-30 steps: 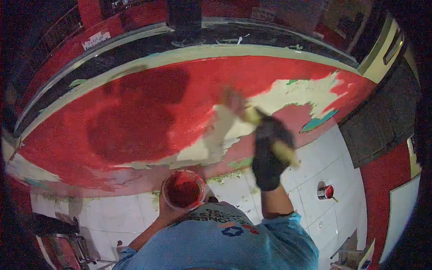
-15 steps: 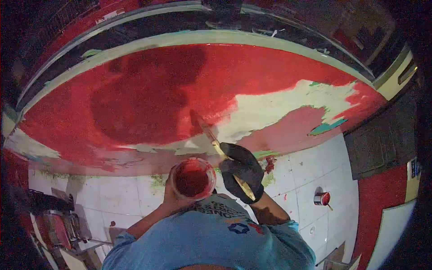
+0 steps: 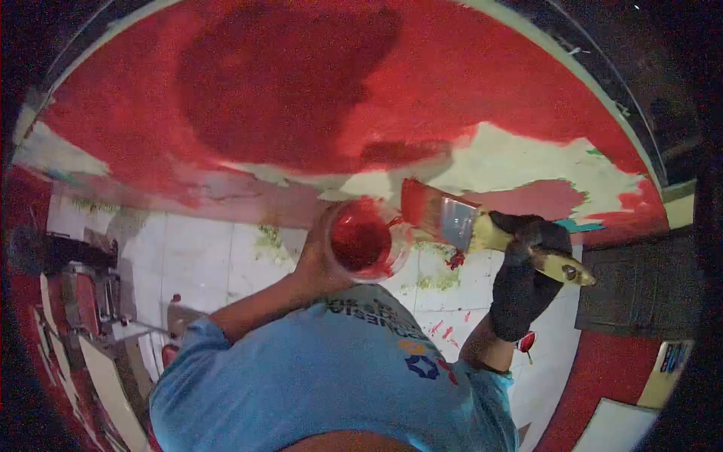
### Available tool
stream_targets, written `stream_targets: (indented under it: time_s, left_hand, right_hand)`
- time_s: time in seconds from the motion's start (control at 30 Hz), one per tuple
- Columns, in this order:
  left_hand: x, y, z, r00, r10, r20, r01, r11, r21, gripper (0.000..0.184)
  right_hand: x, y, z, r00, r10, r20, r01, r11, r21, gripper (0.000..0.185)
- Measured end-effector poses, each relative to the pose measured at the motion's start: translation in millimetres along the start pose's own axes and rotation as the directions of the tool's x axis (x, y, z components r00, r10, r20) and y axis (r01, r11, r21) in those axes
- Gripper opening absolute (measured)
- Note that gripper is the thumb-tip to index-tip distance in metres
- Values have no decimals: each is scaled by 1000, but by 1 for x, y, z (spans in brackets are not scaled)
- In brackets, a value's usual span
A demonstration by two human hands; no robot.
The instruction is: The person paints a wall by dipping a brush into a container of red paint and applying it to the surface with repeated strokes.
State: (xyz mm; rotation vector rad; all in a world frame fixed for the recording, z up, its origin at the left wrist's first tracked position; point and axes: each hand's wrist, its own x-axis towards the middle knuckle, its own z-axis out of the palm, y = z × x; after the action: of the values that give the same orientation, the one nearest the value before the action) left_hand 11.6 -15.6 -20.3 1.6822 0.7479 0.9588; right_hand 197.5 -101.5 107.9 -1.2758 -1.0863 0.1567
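My left hand [image 3: 312,252] is bare and wrapped round the side of a clear plastic cup [image 3: 401,252] with red paint [image 3: 360,241] in it. In my right hand [image 3: 523,282], gloved in black, is a paintbrush [image 3: 489,233] with a wooden handle and a metal band. Its bristles are coated red and point left, just beside the cup's right rim. Ahead of me stands a wall [image 3: 444,83], mostly covered in red paint, with a bare cream patch [image 3: 520,158] and a pinkish strip along its lower part. My shadow darkens its left half.
White floor tiles [image 3: 233,256] below the wall carry red drips and greenish stains. A small paint can [image 3: 529,341] stands on the floor, partly behind my right wrist. A dark panel [image 3: 625,290] is at the right, and furniture [image 3: 94,301] at the left.
The brush has come away from the wall, down and to the right, beside the cup, and now lies nearly level. My view has tilted downward; the cup is still in my left hand.
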Motion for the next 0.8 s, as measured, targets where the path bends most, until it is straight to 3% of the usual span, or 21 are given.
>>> stream_targets:
  time_s: [0.03, 0.1, 0.17, 0.23, 0.27, 0.3, 0.37, 0.5, 0.73, 0.8]
  left_hand:
    - [3, 3, 1, 1000, -22, -10, 22, 1000, 1, 93]
    - [10, 14, 2, 999, 37, 34, -37, 999, 7, 92]
    - [14, 19, 3, 997, 56, 45, -56, 998, 5, 92]
    - [16, 19, 2, 997, 55, 63, -46, 991, -128, 91]
    - [16, 18, 3, 997, 46, 55, -38, 991, -131, 91]
    - [15, 16, 5, 998, 55, 42, -46, 981, -187, 90]
    - [15, 13, 5, 998, 58, 19, -52, 968, -244, 90]
    - [13, 12, -1, 995, 95, 7, -93, 983, -159, 90]
    - [14, 21, -7, 977, 211, -13, -209, 974, 86, 90]
    - [14, 20, -6, 980, 198, -9, -197, 979, 54, 90]
  right_hand:
    - [2, -7, 2, 1000, 17, 16, -18, 1000, 3, 17]
    - [8, -19, 8, 913, -30, 406, 203, 898, -390, 16]
    - [8, -24, 19, 897, -31, 441, 216, 901, -376, 15]
    - [8, -24, 29, 853, 30, 522, 194, 909, -369, 15]
    - [13, -32, 38, 837, -26, 546, 336, 813, -477, 14]
    - [14, -28, 41, 831, -20, 556, 336, 813, -475, 14]
    - [12, -19, 48, 854, 46, 519, 95, 966, -242, 15]
    - [15, -21, 58, 759, 137, 636, 79, 951, -300, 13]
    - [15, -11, 63, 732, 109, 672, 151, 936, -317, 13]
    - [14, -12, 64, 746, 178, 642, -5, 965, -262, 14]
